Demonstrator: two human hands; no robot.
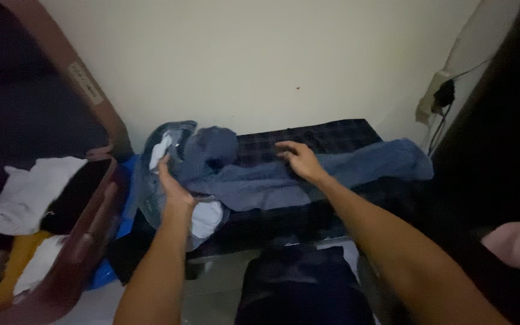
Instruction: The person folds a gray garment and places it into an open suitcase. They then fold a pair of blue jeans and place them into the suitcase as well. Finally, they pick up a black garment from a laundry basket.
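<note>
Gripping the waistband end of a pair of blue jeans (254, 180), the left hand (173, 186) has its grip closed around the bunched denim and white pocket lining. Right of that grip, the right hand (299, 159) lies flat with fingers spread on a jeans leg, which stretches across a dark plaid cloth (332, 135). Left of the left grip stands an open brown suitcase (85, 235) holding clothes.

Open suitcase (85, 241) blocks left; wall (272, 60) behind; floor (212, 295) free near.
</note>
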